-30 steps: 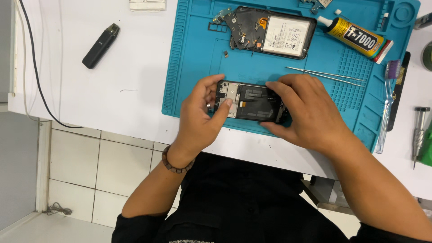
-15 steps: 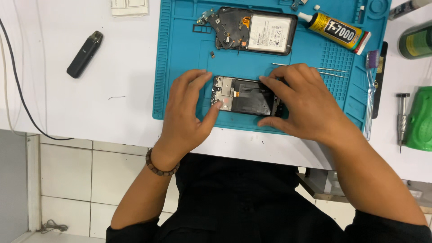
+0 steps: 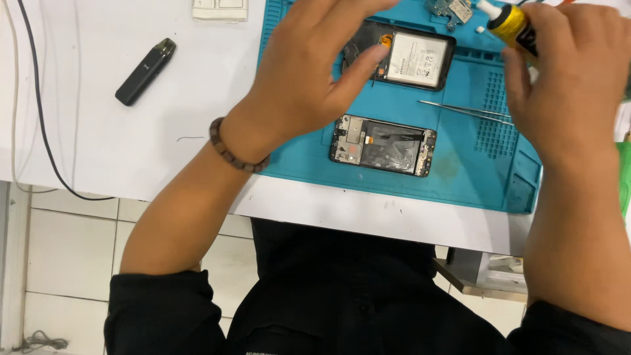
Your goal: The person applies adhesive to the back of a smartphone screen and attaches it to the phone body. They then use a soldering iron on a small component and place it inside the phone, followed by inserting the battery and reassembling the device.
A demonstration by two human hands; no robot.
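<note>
An opened phone frame (image 3: 383,145) lies flat on the blue work mat (image 3: 460,171), with no hand on it. My left hand (image 3: 309,72) hovers above the mat with fingers spread, its fingertips over a second phone body with a white battery (image 3: 414,60). My right hand (image 3: 572,72) is at the far right of the mat, closed around a yellow and black glue tube (image 3: 509,23) with a white nozzle. A beaded bracelet (image 3: 233,154) is on my left wrist.
Thin metal tweezers (image 3: 463,110) lie on the mat right of the battery. A small circuit board (image 3: 453,10) sits at the mat's top edge. A dark stick-shaped device (image 3: 144,71) and a black cable (image 3: 39,131) lie on the white table to the left.
Both hands let go of the opened phone frame and lifted away. My right hand took the glue tube; my left hand rose toward the phone with the battery.
</note>
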